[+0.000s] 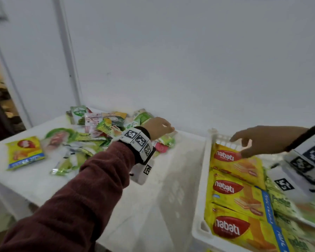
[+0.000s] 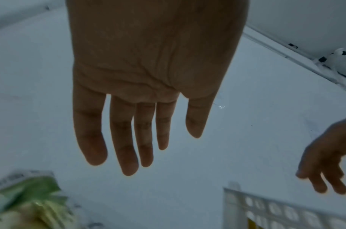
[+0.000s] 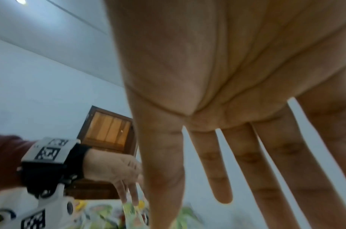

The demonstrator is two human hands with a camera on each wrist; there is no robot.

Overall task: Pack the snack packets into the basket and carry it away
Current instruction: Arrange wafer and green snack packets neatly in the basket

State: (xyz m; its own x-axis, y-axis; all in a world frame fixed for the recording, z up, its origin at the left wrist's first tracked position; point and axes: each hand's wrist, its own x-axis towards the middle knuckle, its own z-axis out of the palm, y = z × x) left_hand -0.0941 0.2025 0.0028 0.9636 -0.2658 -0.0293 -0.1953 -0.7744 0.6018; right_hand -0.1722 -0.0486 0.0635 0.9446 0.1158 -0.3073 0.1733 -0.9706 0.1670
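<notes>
A heap of green, yellow and pink snack packets (image 1: 98, 131) lies on the white table (image 1: 35, 182). My left hand (image 1: 164, 128) hovers over the heap's right end with its fingers straight and holds nothing; the left wrist view shows the empty left hand (image 2: 136, 155) above a green packet (image 2: 30, 201). A white perforated basket (image 1: 204, 179) stands to the right with three yellow Nabati wafer packets (image 1: 235, 193) in a row and green packets (image 1: 284, 206) beside them. My right hand (image 1: 240, 145) is spread just over the far Nabati packet, empty.
One yellow packet (image 1: 25, 151) lies apart at the table's left. A white wall (image 1: 171, 60) rises right behind the table and basket. A doorway (image 1: 0, 106) opens at far left. Bare table shows between heap and basket.
</notes>
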